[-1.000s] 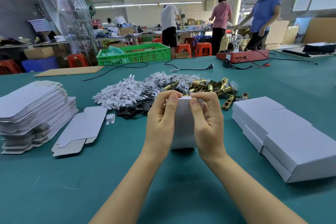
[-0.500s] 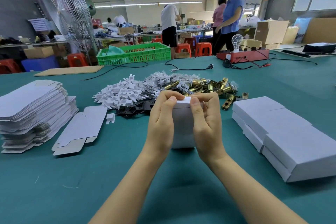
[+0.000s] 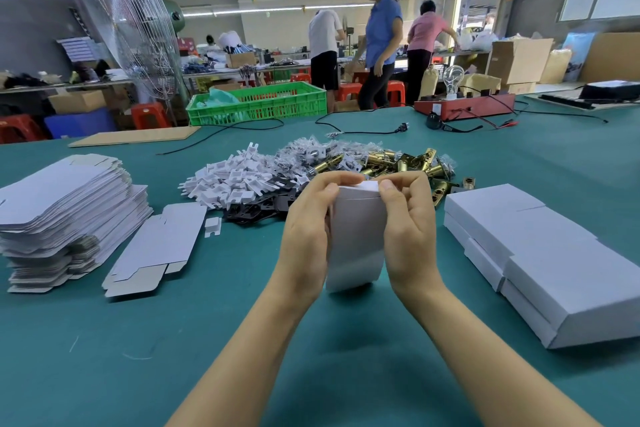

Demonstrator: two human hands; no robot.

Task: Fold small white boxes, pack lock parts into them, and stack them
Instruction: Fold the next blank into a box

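Both hands clasp the small white box (image 3: 356, 239) upright between them, left hand (image 3: 308, 236) and right hand (image 3: 410, 236) bracing its sides while fingertips pinch the top flap shut, lock parts (image 3: 398, 165) heaped just beyond.

The box (image 3: 356, 239) and the flat blanks (image 3: 65, 204) look like matt white cardboard with grey backs, the latches (image 3: 398, 163) are shiny brass-coloured metal, some in clear glossy plastic bags, the crate (image 3: 258, 102) is green plastic, and the table (image 3: 104, 357) is covered in matt teal cloth.
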